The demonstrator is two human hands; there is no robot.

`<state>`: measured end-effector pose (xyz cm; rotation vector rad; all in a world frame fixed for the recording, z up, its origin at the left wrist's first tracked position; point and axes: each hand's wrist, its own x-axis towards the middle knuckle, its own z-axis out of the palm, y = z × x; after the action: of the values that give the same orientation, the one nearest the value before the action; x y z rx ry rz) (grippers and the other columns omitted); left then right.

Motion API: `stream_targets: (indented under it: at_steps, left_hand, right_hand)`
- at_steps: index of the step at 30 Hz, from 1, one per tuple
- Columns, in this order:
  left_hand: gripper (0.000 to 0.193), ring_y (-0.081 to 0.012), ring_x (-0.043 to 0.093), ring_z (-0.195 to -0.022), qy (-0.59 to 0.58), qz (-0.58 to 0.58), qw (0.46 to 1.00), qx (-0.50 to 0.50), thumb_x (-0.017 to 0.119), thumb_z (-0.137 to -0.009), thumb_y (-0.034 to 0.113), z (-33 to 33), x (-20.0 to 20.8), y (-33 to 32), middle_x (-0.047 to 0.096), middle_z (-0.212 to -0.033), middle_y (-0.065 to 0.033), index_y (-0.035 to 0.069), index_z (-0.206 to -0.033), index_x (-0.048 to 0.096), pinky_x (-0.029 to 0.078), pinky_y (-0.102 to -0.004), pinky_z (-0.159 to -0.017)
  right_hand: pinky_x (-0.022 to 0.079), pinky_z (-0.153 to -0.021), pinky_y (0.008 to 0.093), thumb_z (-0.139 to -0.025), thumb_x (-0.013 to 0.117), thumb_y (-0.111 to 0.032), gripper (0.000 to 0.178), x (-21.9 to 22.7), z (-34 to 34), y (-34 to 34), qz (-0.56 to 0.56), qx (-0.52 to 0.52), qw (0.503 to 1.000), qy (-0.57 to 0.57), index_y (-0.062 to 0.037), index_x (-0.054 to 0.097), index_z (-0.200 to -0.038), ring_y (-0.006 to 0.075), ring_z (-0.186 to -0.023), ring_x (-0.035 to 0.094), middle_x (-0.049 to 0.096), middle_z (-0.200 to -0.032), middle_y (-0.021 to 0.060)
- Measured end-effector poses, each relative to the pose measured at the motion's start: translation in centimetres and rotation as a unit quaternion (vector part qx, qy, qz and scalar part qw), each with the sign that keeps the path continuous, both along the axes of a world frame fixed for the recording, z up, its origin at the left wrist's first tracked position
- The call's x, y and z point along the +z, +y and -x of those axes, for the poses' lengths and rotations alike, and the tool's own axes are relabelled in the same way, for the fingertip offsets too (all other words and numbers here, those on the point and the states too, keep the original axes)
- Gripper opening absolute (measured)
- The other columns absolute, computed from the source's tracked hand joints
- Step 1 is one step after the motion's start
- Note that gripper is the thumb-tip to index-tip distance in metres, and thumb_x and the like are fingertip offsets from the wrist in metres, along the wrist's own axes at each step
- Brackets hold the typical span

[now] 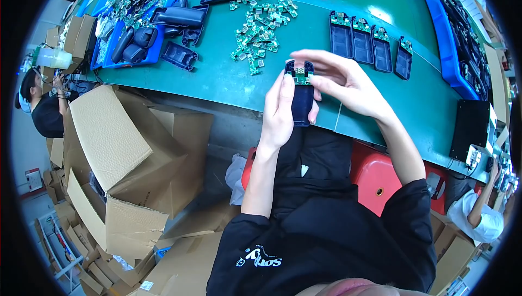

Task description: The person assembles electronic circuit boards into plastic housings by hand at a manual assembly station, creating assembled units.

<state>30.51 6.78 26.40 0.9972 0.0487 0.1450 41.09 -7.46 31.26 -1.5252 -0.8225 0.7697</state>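
My left hand is closed around a dark blue plastic half-casing, held open side up over the table's near edge. At the casing's far end sits a small green circuit board with a two-digit display. My right hand reaches in from the right. Its thumb presses on the board's right side, while its fingers curl around the casing's far end. Just beyond lies a heap of loose green circuit boards. To the right, several casings with boards at their far ends stand in a row.
The green table carries a blue bin of boards and dark casings at left, and another blue bin at right. Loose casings lie near the left bin. Cardboard boxes crowd the left floor. Two other people are at the sides.
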Motion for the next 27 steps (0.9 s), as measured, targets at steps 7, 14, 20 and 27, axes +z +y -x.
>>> stream_targets:
  at_steps: [7, 14, 20, 27]
  left_hand:
    - [0.042, -0.0129, 0.059, -0.057, -0.001, 0.01, 1.0, 0.001, 0.027, -0.11, 0.034, 0.0, -0.1, 0.2, 0.061, -0.084, -0.0098, 0.0, -0.126, 0.046, 0.048, -0.0242, -0.052]
    - [0.043, -0.0127, 0.059, -0.058, -0.005, -0.001, 1.0, 0.007, 0.028, -0.11, 0.035, 0.0, 0.0, 0.1, 0.061, -0.084, -0.0097, 0.0, -0.126, 0.047, 0.048, -0.024, -0.052]
    - [0.044, -0.0129, 0.059, -0.058, 0.001, -0.046, 0.999, 0.003, 0.027, -0.11, 0.036, -0.1, 0.1, 0.1, 0.062, -0.083, -0.0097, -0.001, -0.126, 0.047, 0.048, -0.025, -0.053]
    - [0.049, -0.0138, 0.061, -0.06, -0.011, 0.059, 0.998, -0.035, 0.025, -0.11, 0.04, -0.1, -0.9, 0.7, 0.063, -0.085, -0.0104, 0.0, -0.125, 0.048, 0.05, -0.0262, -0.057]
  right_hand:
    - [0.048, -0.099, 0.0291, -0.096, 0.057, -0.004, 0.044, -0.1, 0.2, 0.3, -0.034, 0.002, 0.998, 0.062, -0.0021, 0.052, -0.14, 0.0113, -0.1, 0.064, 0.063, -0.126, 0.0109]
    - [0.049, -0.098, 0.0295, -0.093, 0.06, 0.0, 0.045, -0.6, 0.0, 0.5, -0.056, -0.007, 0.997, 0.056, -0.0018, 0.055, -0.137, 0.0127, -0.107, 0.062, 0.065, -0.121, 0.0094]
    - [0.05, -0.098, 0.0305, -0.09, 0.062, -0.001, 0.04, -0.3, 0.1, 0.1, 0.011, -0.041, 0.997, 0.062, -0.0011, 0.06, -0.13, 0.0145, -0.108, 0.062, 0.066, -0.121, 0.0101]
    - [0.053, -0.092, 0.0352, -0.087, 0.068, -0.008, 0.048, -0.9, 0.5, 0.6, -0.033, -0.052, 0.997, -0.045, -0.0053, 0.057, -0.134, 0.0177, -0.105, 0.064, 0.065, -0.122, 0.0099]
